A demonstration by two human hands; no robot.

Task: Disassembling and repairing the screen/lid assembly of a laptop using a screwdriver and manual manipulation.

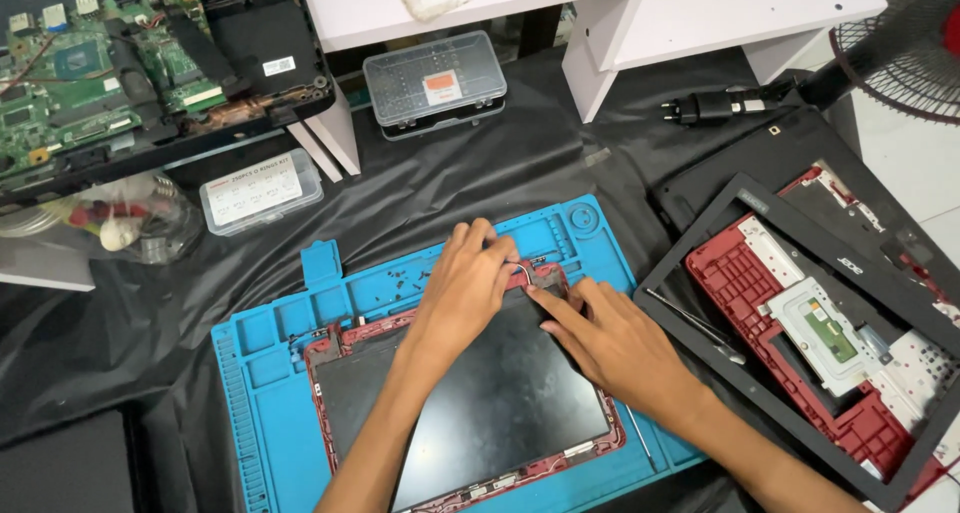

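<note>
Two bare hands work at the top edge of a laptop screen panel (470, 393) lying on a blue repair mat (270, 373).

The left hand (465, 288) rests on the panel's upper edge, fingers curled close together and pinching a thin grey wire (521, 270) at the red frame. The right hand (610, 338) lies just beside it, forefinger stretched out and pressing on the small hinge part (552, 281) at the panel's top corner, the other fingers loosely bent. Right of the mat lies a red laptop shell (800, 313) with a black bezel frame (700, 228) over it, a screwdriver (695, 325) resting on that frame. Beyond the mat stand a clear screw box (435, 78) and an open laptop with a green circuit board (70, 73).
</note>
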